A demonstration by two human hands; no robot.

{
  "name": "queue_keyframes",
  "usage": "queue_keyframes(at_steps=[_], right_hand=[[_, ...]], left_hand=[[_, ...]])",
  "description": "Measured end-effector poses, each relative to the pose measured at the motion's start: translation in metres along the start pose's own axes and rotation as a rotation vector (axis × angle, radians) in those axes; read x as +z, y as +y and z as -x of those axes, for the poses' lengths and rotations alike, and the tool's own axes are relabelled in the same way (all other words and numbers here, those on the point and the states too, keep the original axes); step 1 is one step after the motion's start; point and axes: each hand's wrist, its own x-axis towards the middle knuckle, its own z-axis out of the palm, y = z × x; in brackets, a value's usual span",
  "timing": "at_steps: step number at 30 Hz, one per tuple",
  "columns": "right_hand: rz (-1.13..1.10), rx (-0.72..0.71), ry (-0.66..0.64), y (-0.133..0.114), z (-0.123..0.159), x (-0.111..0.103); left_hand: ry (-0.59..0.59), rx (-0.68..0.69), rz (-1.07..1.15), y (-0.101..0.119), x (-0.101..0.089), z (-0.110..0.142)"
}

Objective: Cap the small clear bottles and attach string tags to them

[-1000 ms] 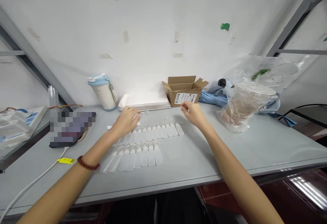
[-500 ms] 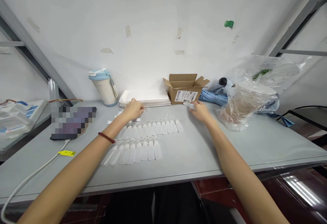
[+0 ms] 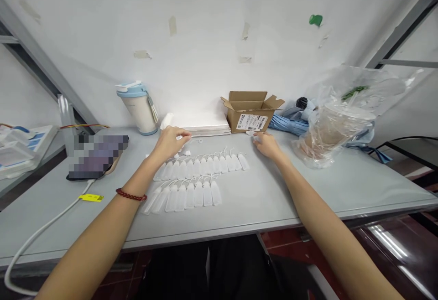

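Observation:
My left hand (image 3: 172, 141) is closed over the back left of the table, fingers bent down beside small white pieces. Whatever its fingertips pinch, if anything, is too small to make out. A thin white cord (image 3: 197, 141) lies just right of these fingertips. My right hand (image 3: 268, 145) is closed in front of the cardboard box, pinching a whitish translucent tag (image 3: 251, 132), largely covered by the fingers. Between my arms, translucent tags with white strings lie in two rows, a back row (image 3: 201, 167) and a front row (image 3: 190, 196).
Along the wall stand a blue-lidded cup (image 3: 138, 111), a white stack of flat sheets (image 3: 201, 124) and an open cardboard box (image 3: 251, 116). A plastic-wrapped drink cup (image 3: 333, 131) and blue cloth (image 3: 290, 125) are on the right. A phone (image 3: 97, 157) with a cable lies left.
The view has shifted slightly. My left hand has turned a little, with its thumb now stretched to the right. My right hand remains by the box with the tag.

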Motion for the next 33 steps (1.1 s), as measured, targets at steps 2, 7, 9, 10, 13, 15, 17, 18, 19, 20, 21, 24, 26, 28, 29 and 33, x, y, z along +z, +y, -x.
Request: queue_keyframes(at_steps=[2,7,9,10,13,15,17,18,19,20,21,24,26,28,29,33], right_hand=[[-0.004,-0.009,0.006,-0.002,0.001,-0.003],[-0.148,-0.022,-0.037,-0.009,0.004,-0.013],[-0.186,-0.025,-0.059,-0.011,0.006,-0.015],[-0.191,-0.024,-0.066,-0.012,0.006,-0.016],[-0.192,-0.01,-0.064,-0.012,0.008,-0.016],[-0.191,0.001,-0.059,-0.012,0.009,-0.017],[-0.215,0.011,-0.014,-0.015,0.01,-0.021],[-0.256,0.012,0.035,-0.018,0.011,-0.024],[-0.321,0.007,0.092,-0.022,0.012,-0.028],[-0.417,-0.009,0.149,-0.028,0.014,-0.031],[-0.531,-0.031,0.189,-0.036,0.017,-0.035],[-0.864,-0.138,0.141,-0.062,0.032,-0.042],[-1.01,-0.192,0.114,-0.08,0.045,-0.043],[-1.148,-0.24,0.064,-0.096,0.057,-0.04],[-1.196,-0.252,0.042,-0.103,0.062,-0.039],[-1.247,-0.227,-0.04,-0.118,0.074,-0.035]], left_hand=[[-0.003,-0.002,0.01,0.005,0.001,0.001],[-0.016,0.031,0.064,0.018,0.007,0.005],[-0.014,0.048,0.074,0.021,0.008,0.006],[-0.014,0.056,0.076,0.023,0.008,0.007],[-0.016,0.074,0.091,0.027,0.006,0.009],[-0.024,0.077,0.115,0.03,0.004,0.01],[-0.038,0.073,0.148,0.033,0.002,0.011],[-0.041,0.067,0.166,0.035,0.0,0.011],[-0.039,0.059,0.184,0.037,-0.001,0.012],[-0.032,0.054,0.201,0.039,-0.002,0.012],[-0.025,0.05,0.217,0.042,-0.004,0.012],[-0.004,0.03,0.279,0.052,-0.008,0.014],[0.002,0.016,0.321,0.058,-0.01,0.016],[0.003,0.011,0.359,0.064,-0.01,0.019],[-0.002,0.016,0.377,0.066,-0.009,0.02],[-0.09,0.023,0.423,0.072,-0.004,0.024]])
